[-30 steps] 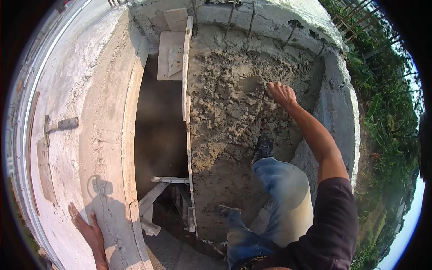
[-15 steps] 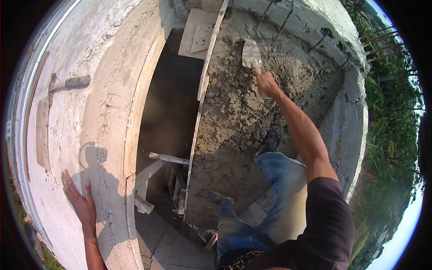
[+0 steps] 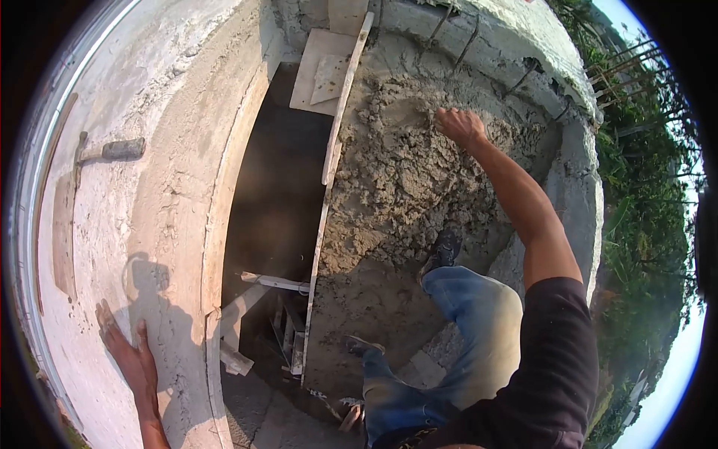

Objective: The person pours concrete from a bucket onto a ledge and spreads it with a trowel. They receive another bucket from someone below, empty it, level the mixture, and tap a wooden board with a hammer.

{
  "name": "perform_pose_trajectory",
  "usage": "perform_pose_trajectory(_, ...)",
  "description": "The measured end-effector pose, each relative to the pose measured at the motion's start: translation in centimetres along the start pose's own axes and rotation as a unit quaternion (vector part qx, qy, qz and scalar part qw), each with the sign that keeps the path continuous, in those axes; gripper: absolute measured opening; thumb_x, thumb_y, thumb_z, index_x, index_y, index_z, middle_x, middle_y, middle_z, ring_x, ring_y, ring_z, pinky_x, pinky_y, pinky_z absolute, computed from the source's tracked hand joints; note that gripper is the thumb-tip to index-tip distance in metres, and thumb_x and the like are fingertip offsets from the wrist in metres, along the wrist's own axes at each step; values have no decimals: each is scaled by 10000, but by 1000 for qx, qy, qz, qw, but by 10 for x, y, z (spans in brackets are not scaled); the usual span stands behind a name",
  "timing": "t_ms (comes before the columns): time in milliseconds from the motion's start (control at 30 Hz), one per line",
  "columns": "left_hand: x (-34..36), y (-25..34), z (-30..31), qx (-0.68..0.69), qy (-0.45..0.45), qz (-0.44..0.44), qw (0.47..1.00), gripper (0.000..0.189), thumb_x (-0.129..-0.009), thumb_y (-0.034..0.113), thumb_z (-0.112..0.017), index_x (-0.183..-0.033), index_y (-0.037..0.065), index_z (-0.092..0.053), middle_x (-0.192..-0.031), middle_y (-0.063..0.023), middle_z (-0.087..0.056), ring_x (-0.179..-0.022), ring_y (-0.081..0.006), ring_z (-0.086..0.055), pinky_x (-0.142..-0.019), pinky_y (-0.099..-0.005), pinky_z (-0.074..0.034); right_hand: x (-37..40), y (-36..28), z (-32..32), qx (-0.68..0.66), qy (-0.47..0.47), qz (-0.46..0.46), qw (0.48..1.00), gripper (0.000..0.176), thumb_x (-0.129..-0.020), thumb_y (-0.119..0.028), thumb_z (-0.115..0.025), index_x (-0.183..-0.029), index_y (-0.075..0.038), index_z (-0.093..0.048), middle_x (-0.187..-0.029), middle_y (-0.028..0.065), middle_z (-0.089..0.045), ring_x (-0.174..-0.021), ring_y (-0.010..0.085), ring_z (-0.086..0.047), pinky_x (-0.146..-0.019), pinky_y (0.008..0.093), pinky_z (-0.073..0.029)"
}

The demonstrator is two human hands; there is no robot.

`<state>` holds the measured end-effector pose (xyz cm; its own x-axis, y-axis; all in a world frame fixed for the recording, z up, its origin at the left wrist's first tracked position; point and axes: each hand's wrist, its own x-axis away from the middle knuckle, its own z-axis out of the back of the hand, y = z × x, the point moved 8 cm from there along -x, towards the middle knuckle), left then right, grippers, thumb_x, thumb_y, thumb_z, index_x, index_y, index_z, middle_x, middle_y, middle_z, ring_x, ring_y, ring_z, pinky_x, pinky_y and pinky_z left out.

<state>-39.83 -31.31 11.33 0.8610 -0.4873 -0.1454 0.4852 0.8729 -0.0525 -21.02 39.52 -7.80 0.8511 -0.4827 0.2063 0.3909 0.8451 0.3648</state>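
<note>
My left hand (image 3: 131,359) lies flat on the pale concrete wall top (image 3: 176,217), fingers spread and holding nothing. Over the heap of wet mortar (image 3: 389,165), my right hand (image 3: 459,126) is closed in a fist. It grips a trowel, seen plainly in the earlier frame. Its blade is now hard to tell from the grey mortar, and the handle is mostly hidden by the fingers. The mortar is lumpy in the middle and smoother close to my shoes (image 3: 443,251).
A hammer (image 3: 112,150) rests on the wall top at the left. A board edge (image 3: 348,97) borders the mortar beside a deep dark opening (image 3: 277,179), with timber pieces (image 3: 277,283) lower down. Steel rods (image 3: 467,39) stick out at the back. Plants (image 3: 643,224) grow beyond the right wall.
My right hand has shifted slightly right, and the trowel blade, clearly visible before, now blends into the mortar. The view has shifted a little. My left hand stays on the wall.
</note>
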Motion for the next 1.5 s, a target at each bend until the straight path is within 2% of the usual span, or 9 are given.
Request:
perform_pose_trajectory(200,2,-6,-4,14,-1,-13,1000,635,-950,213,-531,-1468,5,-228,-1517,-200,-240,-1409,-348,-208,-1148,-437,-172,37,17,-29,-230,-12,-199,953,474,-944,-447,-457,-1148,-25,-528,-861,208,-665,-831,365,-667,-718,476,-530)
perform_pose_trajectory(333,1,-11,-10,5,-7,-19,1000,666,-963,332,-482,-1465,-20,-222,-1515,-229,-229,-1418,-361,-176,-1154,-440,-114,87,99,-46,-267,33,-309,912,481,-916,-439,-471,-1042,-12,-654,-1011,245,-657,-975,408,-630,-855,480,-491)
perform_pose_trajectory(567,4,-4,-4,-2,3,-12,1000,631,-944,169,-524,-1467,-4,-216,-1518,-218,-223,-1408,-353,-206,-1148,-430,-167,179,204,-145,-395,108,-487,772,552,-906,-458,-480,-1012,63,-629,-947,233,-670,-936,383,-647,-827,421,-492)
perform_pose_trajectory(633,2,-6,-4,-8,1,-4,1000,636,-942,169,-527,-1467,-7,-213,-1518,-221,-220,-1408,-355,-205,-1149,-430,-165,172,182,-186,-636,81,-558,528,574,-910,-487,-475,-1040,49,-635,-855,184,-665,-826,349,-644,-792,415,-488)
perform_pose_trajectory(800,0,-6,-5,5,-7,-20,1000,621,-940,142,-507,-1462,-19,-213,-1516,-223,-218,-1412,-358,-192,-1154,-438,-145,44,42,-107,-740,132,-467,465,508,-906,-478,-456,-902,16,-575,-791,174,-584,-673,300,-543,-590,466,-420)
perform_pose_trajectory(900,0,0,-1,-9,-14,-10,1000,620,-940,146,-502,-1462,-22,-213,-1518,-223,-215,-1412,-364,-188,-1155,-442,-138,-20,-27,-49,-745,134,-348,553,452,-885,-385,-481,-812,50,-580,-637,163,-561,-599,300,-572,-535,461,-410)
perform_pose_trajectory(1033,-1,-2,0,3,-7,-6,1000,624,-941,162,-502,-1462,-22,-213,-1518,-224,-216,-1411,-369,-190,-1155,-441,-140,-39,-81,11,-417,11,-140,898,462,-891,-345,-507,-1137,39,-584,-1013,262,-652,-938,407,-643,-814,454,-520)
perform_pose_trajectory(1267,0,-4,-1,-11,-12,3,1000,626,-941,163,-506,-1466,-11,-214,-1513,-227,-226,-1408,-372,-194,-1151,-445,-151,48,64,-4,-260,-73,-261,927,481,-897,-419,-511,-1080,4,-647,-1110,230,-641,-1052,380,-616,-888,464,-494)
perform_pose_trajectory(1500,1,-2,-2,-13,-1,-13,1000,625,-953,198,-507,-1469,-1,-214,-1514,-221,-230,-1407,-371,-199,-1148,-451,-157,43,142,-23,-339,-18,-323,883,550,-935,-444,-442,-922,64,-651,-793,228,-657,-776,364,-659,-731,478,-503)
